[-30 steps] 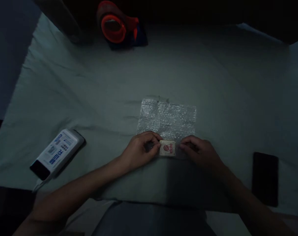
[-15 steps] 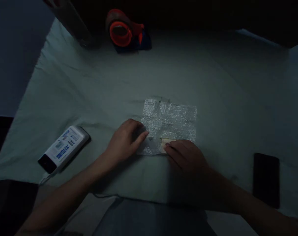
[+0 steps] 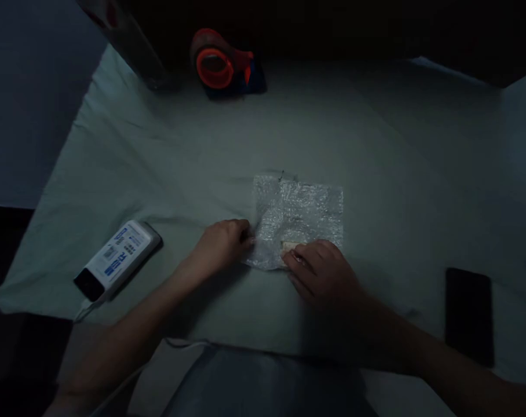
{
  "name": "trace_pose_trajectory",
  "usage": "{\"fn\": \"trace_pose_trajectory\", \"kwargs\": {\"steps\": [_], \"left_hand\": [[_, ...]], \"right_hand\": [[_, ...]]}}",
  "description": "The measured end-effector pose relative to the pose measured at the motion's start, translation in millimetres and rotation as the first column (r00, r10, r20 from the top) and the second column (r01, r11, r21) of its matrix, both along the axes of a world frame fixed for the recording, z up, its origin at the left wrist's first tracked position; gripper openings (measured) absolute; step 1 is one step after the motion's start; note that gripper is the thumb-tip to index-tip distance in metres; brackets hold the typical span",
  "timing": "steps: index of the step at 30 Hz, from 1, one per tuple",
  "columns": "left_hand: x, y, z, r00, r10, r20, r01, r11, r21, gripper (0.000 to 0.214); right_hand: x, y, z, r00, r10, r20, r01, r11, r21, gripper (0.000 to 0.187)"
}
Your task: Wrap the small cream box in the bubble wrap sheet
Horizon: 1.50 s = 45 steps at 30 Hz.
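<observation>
A sheet of clear bubble wrap (image 3: 306,208) lies flat on the cloth. On its near edge rests a small pale, flat piece (image 3: 288,248), mostly covered by fingers, so its kind is hidden. My right hand (image 3: 326,272) is closed on that piece and holds it against the wrap. At the sheet's near left corner my left hand (image 3: 222,243) has its fingers pinched together on the edge of the bubble wrap.
An orange tape dispenser (image 3: 215,66) stands at the back on something dark blue. To the left lies a white labelled device (image 3: 117,258) with a cable. A black phone (image 3: 469,315) is at the right. A pale green cloth (image 3: 193,150) covers the table.
My left hand's thumb and fingers have closed together at the wrap's near left corner. My right hand stays on the pale piece. The whole view has shifted slightly.
</observation>
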<state>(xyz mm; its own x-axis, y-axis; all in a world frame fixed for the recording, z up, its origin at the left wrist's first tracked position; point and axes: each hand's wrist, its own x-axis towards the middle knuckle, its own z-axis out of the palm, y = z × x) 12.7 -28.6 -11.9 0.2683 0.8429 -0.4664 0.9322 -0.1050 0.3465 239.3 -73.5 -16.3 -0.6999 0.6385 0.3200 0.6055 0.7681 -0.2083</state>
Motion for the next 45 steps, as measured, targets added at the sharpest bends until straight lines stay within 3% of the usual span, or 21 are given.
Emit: {"fn": "trace_pose_trajectory", "kwargs": {"steps": [2, 4, 7, 13, 19, 22, 25, 29, 31, 33, 35, 37, 40, 42, 43, 45], "left_hand": [[-1.2, -4.3, 3.1, 0.978, 0.078, 0.194, -0.073, 0.997, -0.034, 0.024], [-2.0, -8.6, 6.1, 0.907, 0.219, 0.361, -0.181, 0.974, -0.134, 0.033], [-1.4, -14.1, 5.5, 0.800, 0.376, 0.468, -0.259, 0.919, -0.296, 0.039], [6.0, -21.5, -10.8, 0.832, 0.390, 0.395, -0.251, 0.899, -0.359, 0.042], [20.6, -22.9, -12.6, 0.718, 0.473, 0.511, -0.277, 0.868, -0.413, 0.025], [32.6, -24.1, -6.1, 0.683, 0.483, 0.547, -0.295, 0.868, -0.399, 0.024], [41.0, -25.7, 5.9, 0.608, 0.496, 0.620, -0.238, 0.859, -0.453, 0.028], [40.0, -32.6, 19.0, 0.625, 0.349, 0.699, -0.140, 0.930, -0.340, 0.025], [38.8, -38.4, 18.7, 0.661, 0.178, 0.729, -0.080, 0.983, -0.167, 0.027], [39.4, -43.7, 13.6, 0.699, -0.032, 0.714, -0.010, 0.998, 0.054, 0.027], [41.3, -46.5, 5.0, 0.734, -0.234, 0.638, 0.049, 0.955, 0.294, 0.022], [42.8, -46.5, -5.0, 0.750, -0.397, 0.529, 0.099, 0.859, 0.503, 0.018], [42.7, -43.2, -17.9, 0.719, -0.564, 0.407, 0.176, 0.714, 0.677, 0.017], [42.2, -41.2, -22.8, 0.691, -0.616, 0.379, 0.199, 0.665, 0.719, 0.018], [42.3, -40.5, -24.0, 0.683, -0.627, 0.375, 0.201, 0.655, 0.728, 0.018], [43.2, -39.7, -24.4, 0.673, -0.632, 0.385, 0.187, 0.649, 0.738, 0.017]], "right_hand": [[0.5, -1.1, -1.9, 1.000, -0.001, -0.007, 0.001, 1.000, -0.002, 0.023], [1.0, -2.0, -3.5, 1.000, -0.007, -0.003, 0.007, 1.000, -0.011, 0.023], [1.5, -2.9, -4.6, 1.000, -0.010, 0.003, 0.010, 1.000, -0.015, 0.024], [2.5, -3.7, -4.0, 1.000, -0.017, 0.007, 0.018, 0.999, -0.030, 0.026], [2.0, -3.2, -4.9, 1.000, -0.020, 0.019, 0.020, 1.000, 0.001, 0.025], [0.5, -3.5, -3.5, 0.999, -0.030, 0.026, 0.030, 0.999, 0.016, 0.024], [2.9, -6.3, -1.8, 0.999, -0.040, 0.002, 0.040, 0.999, -0.005, 0.022], [13.0, -13.7, -4.5, 0.995, -0.032, -0.094, 0.024, 0.996, -0.082, 0.028], [16.7, -17.4, -7.9, 0.992, -0.037, -0.124, 0.026, 0.995, -0.095, 0.031], [17.7, -20.2, -10.9, 0.989, -0.053, -0.138, 0.041, 0.995, -0.090, 0.030], [17.1, -21.5, -11.6, 0.988, -0.061, -0.141, 0.049, 0.995, -0.091, 0.029], [18.2, -21.6, -8.4, 0.987, -0.068, -0.148, 0.050, 0.991, -0.126, 0.030], [28.8, -21.5, 3.5, 0.963, -0.198, -0.184, 0.152, 0.960, -0.236, 0.028], [42.1, -23.2, 12.1, 0.882, -0.433, -0.188, 0.361, 0.875, -0.322, 0.021], [49.4, -24.8, 15.2, 0.812, -0.562, -0.159, 0.479, 0.796, -0.369, 0.019], [62.0, -29.3, 17.6, 0.677, -0.736, 0.001, 0.635, 0.584, -0.506, 0.021]]}}
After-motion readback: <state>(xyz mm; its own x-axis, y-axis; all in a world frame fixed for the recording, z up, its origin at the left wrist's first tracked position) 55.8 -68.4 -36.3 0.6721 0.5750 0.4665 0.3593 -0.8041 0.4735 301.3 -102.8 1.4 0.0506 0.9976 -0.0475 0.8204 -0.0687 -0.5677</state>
